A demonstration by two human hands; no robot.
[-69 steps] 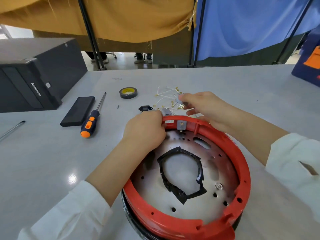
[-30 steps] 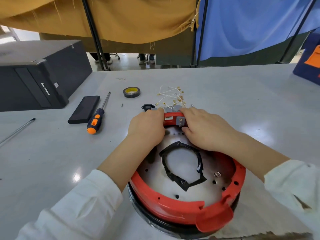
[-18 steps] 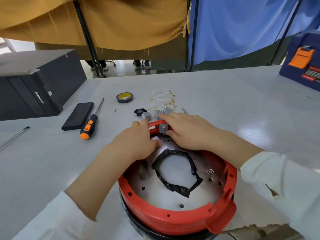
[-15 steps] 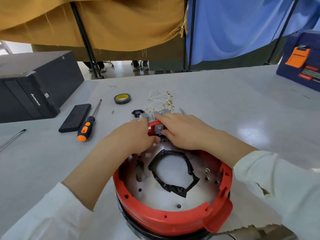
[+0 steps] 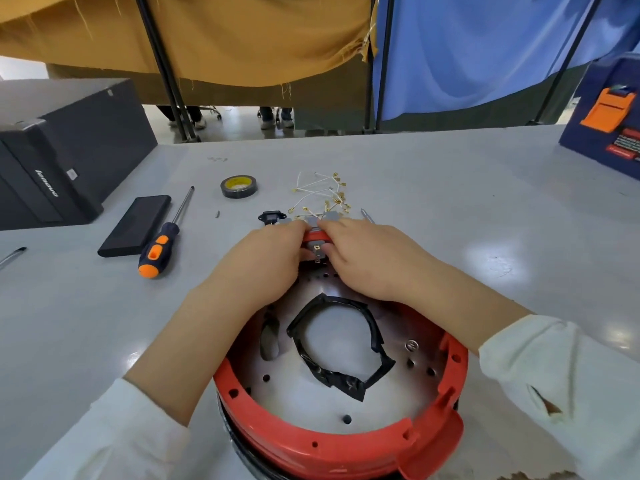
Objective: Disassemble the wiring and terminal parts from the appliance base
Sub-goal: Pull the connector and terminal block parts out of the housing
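Both hands at far rim of red appliance base [image 5: 332, 441], near table edge. Left hand [image 5: 263, 261] and right hand [image 5: 367, 261] pinch grey terminal part [image 5: 317, 249] clipped inside rim. Freed wiring [image 5: 322, 195] lies beyond. Likely next: work terminal free with steady pull.

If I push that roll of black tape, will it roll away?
Probably not. The tape roll lies flat on its side on the table, so a push would likely just slide it. It looks small and hollow, so probably light. Stood on edge, it might roll.
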